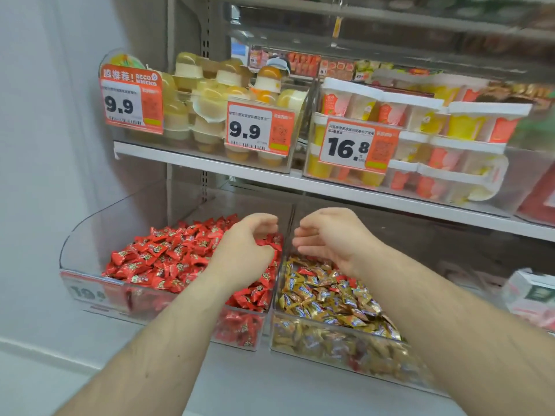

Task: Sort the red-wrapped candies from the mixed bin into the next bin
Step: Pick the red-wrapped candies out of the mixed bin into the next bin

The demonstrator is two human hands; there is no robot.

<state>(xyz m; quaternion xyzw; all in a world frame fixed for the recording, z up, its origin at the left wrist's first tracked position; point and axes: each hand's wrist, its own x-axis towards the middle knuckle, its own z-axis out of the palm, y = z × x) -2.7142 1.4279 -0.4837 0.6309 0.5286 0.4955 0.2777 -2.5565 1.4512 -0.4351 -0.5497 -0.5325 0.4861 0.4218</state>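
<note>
Two bare forearms reach in from below. The left hand (244, 250) hovers over the red candies (168, 259), fingers loosely curled; whether it pinches one I cannot tell. The right hand (327, 238) hangs curled and empty above the mixed bin (345, 346). Both bins are clear, glossy plastic: the left bin (90, 235) heaped with crinkly red wrappers, the right mostly gold, with a few red candies among them.

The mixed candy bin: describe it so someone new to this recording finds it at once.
Start at the white shelf carrying orange price tags; two clear plastic bins sit side by side below it. The mixed bin is the right one, under the right hand. It holds mostly gold-wrapped candies with a few red ones, whereas the left bin is all red.
</note>
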